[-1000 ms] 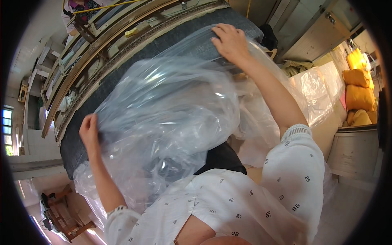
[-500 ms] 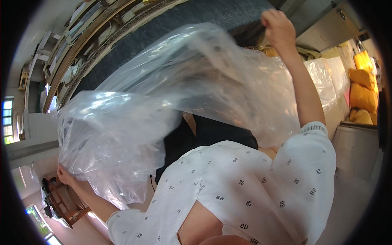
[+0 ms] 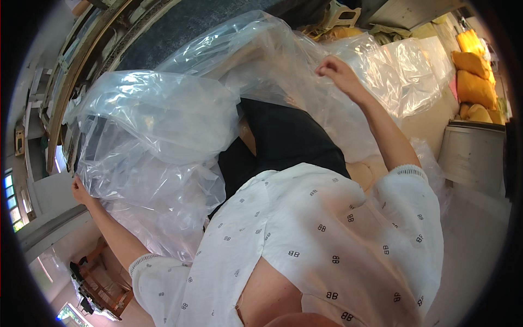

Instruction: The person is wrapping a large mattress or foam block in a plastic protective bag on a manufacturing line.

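A large, crumpled sheet of clear plastic point(image 3: 147, 98) billows in front of me and spreads across my lap, over dark clothing point(image 3: 283, 125). At the far left, my left hand point(image 3: 80, 192) is closed on the sheet's edge. My right hand point(image 3: 338, 73) is raised over the right part of the plastic with its fingers curled together; whether any film lies between them is too fine to see. More clear plastic point(image 3: 408, 65) extends to the right, beyond that hand.
A dark, flat surface point(image 3: 158, 46) lies behind the sheet, with long wooden rails point(image 3: 90, 46) to its left. A beige plastic stool point(image 3: 342, 16) stands at the back. Yellow bundles point(image 3: 475, 87) are stacked at the right above a pale grey bin point(image 3: 473, 155).
My right hand has come down and left from its high position. My left hand has shifted up slightly. The raised plastic has changed shape, and more plastic shows at the right.
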Available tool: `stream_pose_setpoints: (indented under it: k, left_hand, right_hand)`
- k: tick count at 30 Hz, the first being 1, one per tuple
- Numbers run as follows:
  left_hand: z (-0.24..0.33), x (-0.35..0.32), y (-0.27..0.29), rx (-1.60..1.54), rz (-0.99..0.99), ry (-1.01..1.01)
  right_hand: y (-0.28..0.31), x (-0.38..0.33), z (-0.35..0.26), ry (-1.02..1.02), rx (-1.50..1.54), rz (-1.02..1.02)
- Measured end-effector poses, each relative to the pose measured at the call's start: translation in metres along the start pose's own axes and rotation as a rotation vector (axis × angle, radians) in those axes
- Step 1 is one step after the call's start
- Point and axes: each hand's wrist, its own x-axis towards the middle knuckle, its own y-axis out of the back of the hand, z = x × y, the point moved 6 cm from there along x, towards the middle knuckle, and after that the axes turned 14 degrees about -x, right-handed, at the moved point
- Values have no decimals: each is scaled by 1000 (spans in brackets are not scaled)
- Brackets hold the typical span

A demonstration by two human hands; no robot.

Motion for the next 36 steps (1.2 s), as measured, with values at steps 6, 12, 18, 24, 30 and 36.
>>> stream_pose_setpoints:
  k: [6,12,18,24,30,36]
  left_hand:
    - [-5,24,-11,126,118,-68]
    - [-13,25,-8,204,152,-105]
    - [-3,22,-19,152,39,-78]
    - [-1,24,-15,149,20,-116]
    - [15,26,-31,207,-35,-202]
    - [60,14,-60,119,-196,-336]
  right_hand:
    - [14,2,-8,-119,116,-101]
    - [-65,52,17,-109,-126,122]
    - [83,-12,21,14,1131,182]
    - [166,-98,-58,93,680,538]
    - [171,-180,29,-226,-684,706]
    - [285,-301,73,-643,-1143,1159]
